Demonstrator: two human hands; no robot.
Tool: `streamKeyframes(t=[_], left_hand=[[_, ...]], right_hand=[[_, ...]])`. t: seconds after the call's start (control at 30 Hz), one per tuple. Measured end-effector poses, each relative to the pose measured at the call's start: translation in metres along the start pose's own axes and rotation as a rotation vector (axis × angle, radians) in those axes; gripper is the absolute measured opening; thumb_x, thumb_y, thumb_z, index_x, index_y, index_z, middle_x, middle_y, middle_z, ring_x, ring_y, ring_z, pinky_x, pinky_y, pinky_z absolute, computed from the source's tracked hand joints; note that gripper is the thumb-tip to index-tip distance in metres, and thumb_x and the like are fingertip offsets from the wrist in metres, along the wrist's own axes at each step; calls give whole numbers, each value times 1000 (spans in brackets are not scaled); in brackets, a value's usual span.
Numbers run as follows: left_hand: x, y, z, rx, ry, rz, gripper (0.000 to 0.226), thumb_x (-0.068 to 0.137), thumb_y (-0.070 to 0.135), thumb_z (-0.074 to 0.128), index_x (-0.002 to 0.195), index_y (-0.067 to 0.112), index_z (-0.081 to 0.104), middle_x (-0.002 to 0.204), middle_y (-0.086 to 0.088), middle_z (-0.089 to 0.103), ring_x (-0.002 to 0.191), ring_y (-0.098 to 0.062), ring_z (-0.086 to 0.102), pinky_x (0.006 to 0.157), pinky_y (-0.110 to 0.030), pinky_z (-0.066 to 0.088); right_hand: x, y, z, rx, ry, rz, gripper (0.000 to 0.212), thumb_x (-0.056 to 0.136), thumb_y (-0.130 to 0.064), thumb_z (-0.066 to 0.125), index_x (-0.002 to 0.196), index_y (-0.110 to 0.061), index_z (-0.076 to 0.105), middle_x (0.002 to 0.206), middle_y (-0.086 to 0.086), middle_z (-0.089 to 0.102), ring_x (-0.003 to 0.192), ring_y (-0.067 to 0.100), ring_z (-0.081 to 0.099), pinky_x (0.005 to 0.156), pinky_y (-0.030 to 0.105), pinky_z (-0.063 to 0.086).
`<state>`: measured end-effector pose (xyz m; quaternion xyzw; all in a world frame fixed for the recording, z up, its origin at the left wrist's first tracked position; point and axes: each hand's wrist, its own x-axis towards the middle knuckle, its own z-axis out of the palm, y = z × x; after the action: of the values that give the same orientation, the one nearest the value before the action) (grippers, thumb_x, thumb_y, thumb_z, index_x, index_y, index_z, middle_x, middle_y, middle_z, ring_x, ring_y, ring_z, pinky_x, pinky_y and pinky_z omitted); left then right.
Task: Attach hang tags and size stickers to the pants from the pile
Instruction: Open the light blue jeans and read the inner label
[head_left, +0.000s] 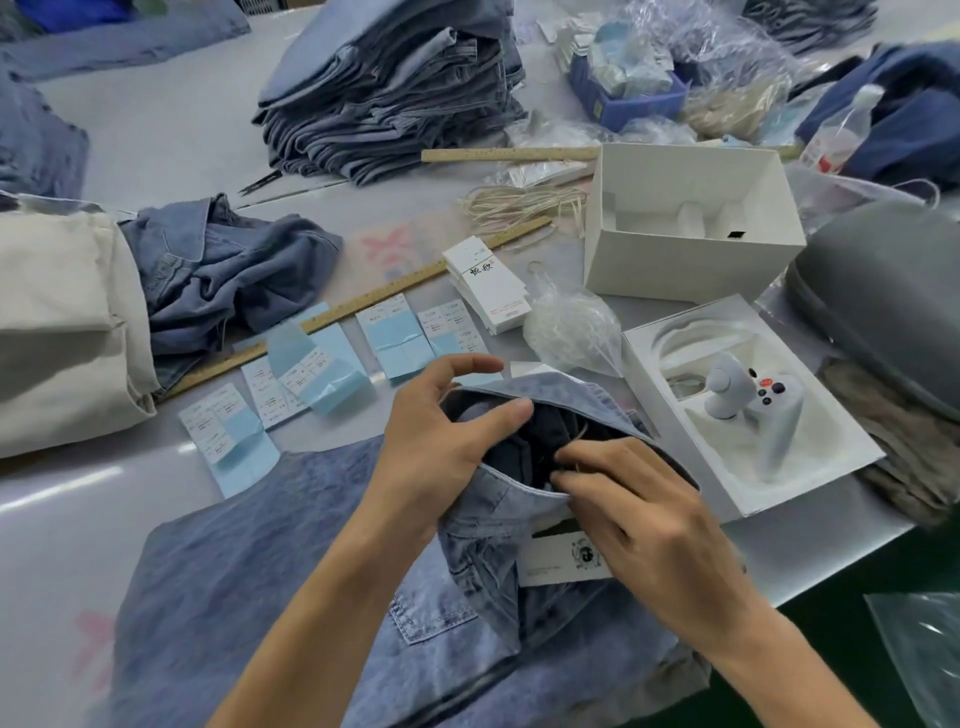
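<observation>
Now the left hand (441, 441) grips the waistband of the pants (270, 571) open on the table while the right hand (639, 509) pinches the string of the hang tag (561, 561) inside, and a slip could unthread it.

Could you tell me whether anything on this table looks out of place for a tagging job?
Yes: a white game controller sits in an open box to the right of the jeans, unrelated to tagging. Several blue sticker sheets lie askew with curled backing.
</observation>
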<state>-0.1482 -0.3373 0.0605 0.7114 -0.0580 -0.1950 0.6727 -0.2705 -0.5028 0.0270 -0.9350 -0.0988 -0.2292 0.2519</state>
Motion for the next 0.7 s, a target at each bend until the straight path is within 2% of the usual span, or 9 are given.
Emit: streamKeyframes(t=[0.1,0.17,0.23,0.3,0.4,0.5,0.6,0.7], left_hand=[[5,-4,-4,241,47,62,13,84,17,83,86,28,75,79,14,75,77,-1,71,66,-15,52],[7,-6,-6,417,113,119,12,89,23,78,81,30,71,78,19,72,76,1,67,64,-14,48],[8,-7,-7,474,128,159,11,92,26,73,84,30,65,85,21,69,80,-2,64,68,-18,49],[7,-8,-5,481,121,158,11,93,25,68,86,30,62,86,20,67,79,-2,62,66,-17,47],[9,-4,-1,285,117,34,17,95,21,67,84,33,61,73,17,70,62,0,63,53,-15,47],[10,3,-2,-39,84,-173,19,96,10,65,86,26,64,70,-2,73,62,-15,68,55,-28,55],[7,6,-4,-290,5,-318,16,95,2,61,93,18,66,80,-14,73,68,-24,70,59,-33,58],[6,7,-6,-375,-46,-377,17,93,1,60,97,13,71,87,-15,75,71,-25,72,62,-33,62]], right_hand=[[-10,0,5,63,16,65,17,94,-4,67,108,-1,76,119,4,68,113,18,64,97,30,52],[-12,0,6,127,28,133,19,92,-4,66,109,-3,76,121,1,68,118,14,63,100,30,52],[-13,-2,7,179,50,188,22,90,-3,65,109,-5,76,122,-2,68,121,12,62,102,30,51],[-14,-8,8,230,50,260,22,90,-4,64,109,-7,76,123,-5,66,122,11,62,102,28,51],[-11,-19,6,396,73,409,20,98,-24,59,102,-16,77,119,-11,65,116,13,63,95,21,49],[1,-26,1,576,142,578,17,100,-35,60,93,-26,73,97,-8,70,94,15,67,77,21,53],[14,-28,2,535,175,651,4,93,-29,71,93,-28,67,84,-7,67,80,17,65,70,25,54],[22,-25,1,335,171,596,19,90,-22,73,107,-27,67,91,-11,61,80,14,63,71,27,54]])
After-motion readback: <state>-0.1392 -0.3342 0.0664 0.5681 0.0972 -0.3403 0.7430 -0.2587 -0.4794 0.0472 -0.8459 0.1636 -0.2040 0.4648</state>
